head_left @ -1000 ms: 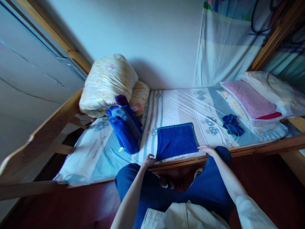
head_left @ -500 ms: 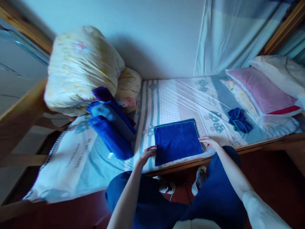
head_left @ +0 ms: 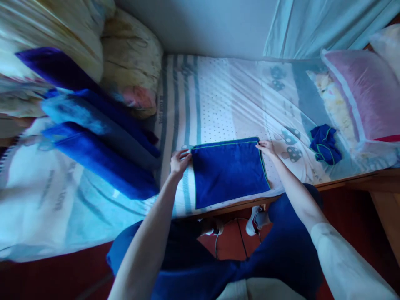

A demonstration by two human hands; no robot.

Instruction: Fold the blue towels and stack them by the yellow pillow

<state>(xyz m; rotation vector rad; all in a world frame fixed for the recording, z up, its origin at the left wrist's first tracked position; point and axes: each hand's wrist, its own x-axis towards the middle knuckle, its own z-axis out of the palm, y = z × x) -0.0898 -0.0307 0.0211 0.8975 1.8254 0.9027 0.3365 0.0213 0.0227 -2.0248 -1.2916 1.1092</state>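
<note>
A dark blue towel (head_left: 229,173) with green edging lies flat on the bed in front of me, folded into a rectangle. My left hand (head_left: 180,161) is closed at its far left corner, thumb and fingers pinching the edge. At the far right corner, the fingertips of my right hand (head_left: 266,147) pinch the towel in the same way. Farther right lies a crumpled blue cloth (head_left: 325,143), also edged in green. On the left, several blue folded or rolled cloths (head_left: 103,160) rest side by side, a dark purple one (head_left: 59,68) behind them.
The patterned bed sheet (head_left: 218,104) reaches back to the wall. A pale yellow quilt (head_left: 53,29) and a pillow (head_left: 133,62) are piled at the left. The pink pillow (head_left: 368,96) sits at the right end. The wooden bed edge (head_left: 350,181) runs before my knees.
Both my hands have moved from the towel's sides up to its far corners. The towel stays flat on the bed. My view has tilted downward and come closer.
</note>
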